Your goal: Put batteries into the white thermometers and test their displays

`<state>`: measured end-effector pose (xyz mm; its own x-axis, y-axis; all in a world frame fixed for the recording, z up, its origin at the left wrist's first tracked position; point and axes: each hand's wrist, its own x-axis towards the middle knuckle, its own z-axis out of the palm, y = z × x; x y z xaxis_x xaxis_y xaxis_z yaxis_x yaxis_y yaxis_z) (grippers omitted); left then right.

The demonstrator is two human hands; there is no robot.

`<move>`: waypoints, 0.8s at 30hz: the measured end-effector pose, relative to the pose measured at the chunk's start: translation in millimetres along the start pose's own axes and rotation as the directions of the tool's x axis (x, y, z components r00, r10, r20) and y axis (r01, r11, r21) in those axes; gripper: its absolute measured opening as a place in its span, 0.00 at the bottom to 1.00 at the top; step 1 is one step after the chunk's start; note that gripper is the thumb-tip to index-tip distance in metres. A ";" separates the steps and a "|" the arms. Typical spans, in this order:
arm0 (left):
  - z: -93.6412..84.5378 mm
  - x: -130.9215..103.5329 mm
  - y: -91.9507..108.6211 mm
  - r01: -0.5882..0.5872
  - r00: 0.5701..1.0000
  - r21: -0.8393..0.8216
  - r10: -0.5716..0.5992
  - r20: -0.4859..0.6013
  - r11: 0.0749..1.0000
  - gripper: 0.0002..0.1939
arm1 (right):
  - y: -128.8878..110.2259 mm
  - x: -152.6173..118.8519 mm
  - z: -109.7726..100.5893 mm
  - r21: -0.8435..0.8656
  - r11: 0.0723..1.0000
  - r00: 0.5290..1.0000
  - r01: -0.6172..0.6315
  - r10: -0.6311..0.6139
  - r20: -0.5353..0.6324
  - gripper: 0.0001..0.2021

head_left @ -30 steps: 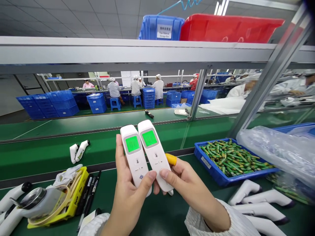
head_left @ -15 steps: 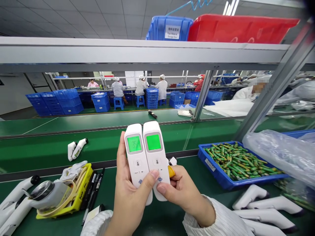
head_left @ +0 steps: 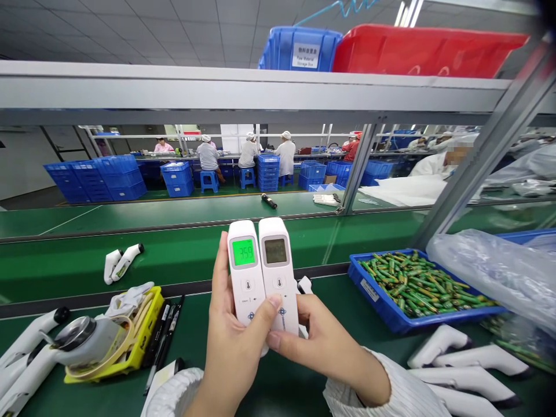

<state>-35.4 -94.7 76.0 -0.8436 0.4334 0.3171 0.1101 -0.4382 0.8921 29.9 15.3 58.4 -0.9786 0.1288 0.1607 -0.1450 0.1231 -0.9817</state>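
Observation:
Two white handheld thermometers are held side by side, upright, at the centre. The left thermometer [head_left: 247, 284] has a lit green screen reading about 35.9. On the right thermometer [head_left: 278, 278] the screen is dark grey. My left hand [head_left: 237, 341] is wrapped round the left one, its thumb reaching across to the lower face of the right one. My right hand [head_left: 319, 341] grips the lower right side of the right thermometer, with thumb and bent fingers at its edge. Part of another white object shows behind my right fingers.
A blue tray of green batteries [head_left: 408, 324] lies right, beside plastic bags [head_left: 490, 272] and more white thermometers [head_left: 473, 379]. A yellow basket [head_left: 143, 341], pens [head_left: 165, 339] and a metal-lidded bottle [head_left: 87, 341] are left. Two white devices [head_left: 123, 263] lie on the green belt; people sit beyond.
The right thermometer's screen has gone from green to dark, and the left one's digits are clearer. Both thermometers have shifted slightly right. The two devices on the belt have moved left.

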 end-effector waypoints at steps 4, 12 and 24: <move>0.6 -1.1 -1.7 0.003 1.000 0.033 -0.003 0.013 0.999 0.41 | 3.5 0.8 2.2 0.114 0.993 0.998 -0.038 0.032 0.050 0.22; 2.3 -2.6 -2.4 -0.001 1.000 0.067 0.001 0.006 0.998 0.42 | 4.5 2.8 7.3 0.226 0.973 0.998 -0.044 0.034 0.050 0.25; -3.6 0.5 -6.9 0.023 0.995 0.050 -0.028 0.092 0.998 0.41 | 3.8 2.3 6.7 0.283 0.958 0.999 -0.040 0.039 0.010 0.22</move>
<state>-38.5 -94.3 68.8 -0.7944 0.5161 0.3204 0.1166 -0.3882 0.9142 26.1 9.4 54.3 -0.9849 0.1236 0.1212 -0.1409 -0.1660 -0.9760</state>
